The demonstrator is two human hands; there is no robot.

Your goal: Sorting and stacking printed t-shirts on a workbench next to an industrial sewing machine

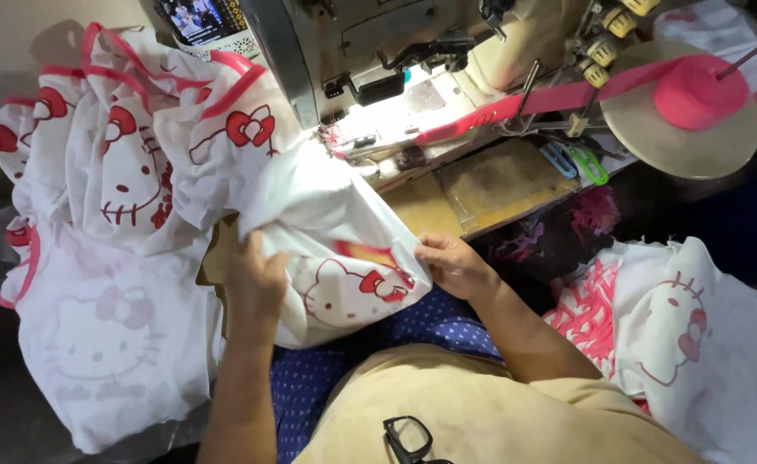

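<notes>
Head view, looking down at a sewing station: a person's left hand (256, 279) is closed on the near edge of a white printed garment piece (331, 236) with red cartoon-cat motifs, fingers curled into the cloth, while the right hand (451, 265) pinches the same piece at its right edge, thumb and fingers shut on the fabric. The piece lies stretched between both hands, over the person's lap and the front edge of the wooden table (499, 185), its far end running up toward the lit needle area of the sewing machine (378, 69). A heap of matching finished pieces (112, 172) lies to the left; more printed cloth (696, 335) sits at right. Pink binding tape (559, 96) feeds from a reel (696, 94). Black spectacles (408, 436) hang at the person's chest
</notes>
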